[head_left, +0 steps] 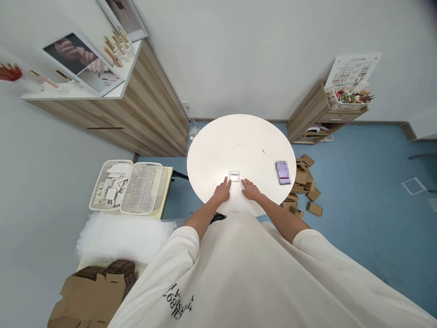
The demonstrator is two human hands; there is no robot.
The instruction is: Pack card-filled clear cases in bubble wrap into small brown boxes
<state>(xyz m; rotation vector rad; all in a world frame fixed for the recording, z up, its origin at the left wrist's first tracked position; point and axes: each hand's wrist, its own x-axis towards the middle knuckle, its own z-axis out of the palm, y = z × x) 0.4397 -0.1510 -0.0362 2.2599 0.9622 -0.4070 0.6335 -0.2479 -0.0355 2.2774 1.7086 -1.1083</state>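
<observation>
On the round white table [235, 136] lies a small flat, clear-edged case [234, 176]. A row of small greyish shapes runs across its upper part, too small to name. My left hand [222, 191] rests just left of and below the case, fingers stretched out, the fingertips close to its lower left corner; whether they touch it I cannot tell. Just right of the case, my right hand [251, 189] lies on the tabletop with its fingers extended and apart from the case. Neither hand holds anything.
A purple, partly blurred packet [283, 173] lies at the table's right edge. Small brown cardboard boxes [302, 177] are piled on the floor beyond. To the left stand white baskets [141, 189], a stack of clear plastic bags [119, 239] and flattened cardboard [92, 296].
</observation>
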